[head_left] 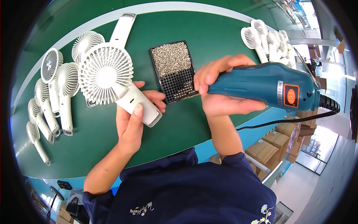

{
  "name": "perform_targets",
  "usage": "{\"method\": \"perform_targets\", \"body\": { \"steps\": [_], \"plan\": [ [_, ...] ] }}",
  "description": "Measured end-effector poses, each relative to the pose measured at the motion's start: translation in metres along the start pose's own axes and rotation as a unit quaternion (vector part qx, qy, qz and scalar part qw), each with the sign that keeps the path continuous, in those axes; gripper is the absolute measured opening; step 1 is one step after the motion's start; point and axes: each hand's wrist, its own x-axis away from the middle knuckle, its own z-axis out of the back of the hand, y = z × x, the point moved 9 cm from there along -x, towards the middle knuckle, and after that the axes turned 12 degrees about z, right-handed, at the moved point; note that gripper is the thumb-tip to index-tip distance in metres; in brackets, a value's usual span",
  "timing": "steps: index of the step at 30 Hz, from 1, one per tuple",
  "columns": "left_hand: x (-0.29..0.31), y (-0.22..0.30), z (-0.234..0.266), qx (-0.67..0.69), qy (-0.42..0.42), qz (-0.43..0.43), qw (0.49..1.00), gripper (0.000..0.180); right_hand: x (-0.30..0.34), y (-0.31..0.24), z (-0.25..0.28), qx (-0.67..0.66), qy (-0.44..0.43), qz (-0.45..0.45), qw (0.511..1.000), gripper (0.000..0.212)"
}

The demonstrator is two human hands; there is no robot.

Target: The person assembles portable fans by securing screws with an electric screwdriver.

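Observation:
My left hand (129, 128) is closed round the handle of a white handheld fan (140, 102), its thumb lying on the handle near the lower end. The round slatted head of that fan points up and to the left. In my right hand (214, 95) is a teal electric screwdriver (250, 85), held level with its black cord at the right end. My fingers hide the screwdriver's front end, close to the right edge of a black screw tray (167, 83). Small silvery screws (170, 58) heap up in the tray's far half, and a few sit in the holes of its near half.
Several more white fans (66, 80) lie at the left of the green table (186, 127), one handle (123, 30) reaching behind the held fan. Another group of fans (251, 37) lies at the far right. A black cord (287, 121) hangs beside cardboard boxes (263, 151).

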Motion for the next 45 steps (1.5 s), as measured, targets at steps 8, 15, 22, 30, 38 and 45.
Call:
{"method": "perform_targets", "body": {
  "steps": [8,15,22,30,38,45],
  "plan": [
    [0.009,-0.002,0.016,-0.045,0.029,-0.011,0.999,0.055,0.015,0.008,0.001,0.059,0.057,-0.054,0.995,0.087],
    [0.009,-0.001,0.014,0.034,0.044,0.032,0.998,0.053,0.019,0.001,-0.001,0.020,0.040,-0.037,0.998,0.083],
    [0.010,0.000,0.017,-0.002,0.051,0.010,0.999,0.054,0.019,-0.002,-0.002,0.049,0.045,-0.028,0.997,0.082],
    [0.015,-0.001,0.018,0.012,0.053,0.027,0.998,0.055,0.023,-0.003,0.002,0.095,0.088,-0.047,0.991,0.083],
    [0.002,0.001,0.009,0.069,0.011,0.023,0.997,0.050,0.004,-0.012,0.012,0.040,0.103,-0.020,0.994,0.084],
    [0.006,-0.001,0.013,0.068,0.024,0.037,0.997,0.046,-0.013,-0.037,-0.012,-0.043,0.064,0.047,0.996,0.087]
  ]
}}
